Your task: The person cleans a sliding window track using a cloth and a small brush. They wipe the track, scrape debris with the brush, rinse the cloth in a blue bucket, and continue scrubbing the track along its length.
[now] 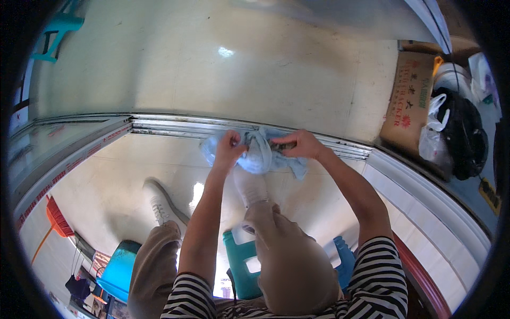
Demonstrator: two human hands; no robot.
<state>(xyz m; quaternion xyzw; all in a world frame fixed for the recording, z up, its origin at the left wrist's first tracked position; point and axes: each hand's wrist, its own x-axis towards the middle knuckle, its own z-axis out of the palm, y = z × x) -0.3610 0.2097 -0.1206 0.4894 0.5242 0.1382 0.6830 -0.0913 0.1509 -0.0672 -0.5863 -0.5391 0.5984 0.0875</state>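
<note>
A crumpled light-blue cloth, dark and dirty in places, is held between my two hands over the metal sliding-door track. My left hand grips its left part, fingers curled around the fabric. Fingers of my right hand pinch a dark, soiled part at its right. One corner of the cloth hangs down on the right. Just below the cloth, one of my white shoes stands near the track; the other shoe is further left on the floor.
A framed glass door is at left. Cardboard boxes and a black plastic bag lie at right. Near my legs are a green plastic stool, a blue plastic object and a blue bucket. An orange broom is lower left.
</note>
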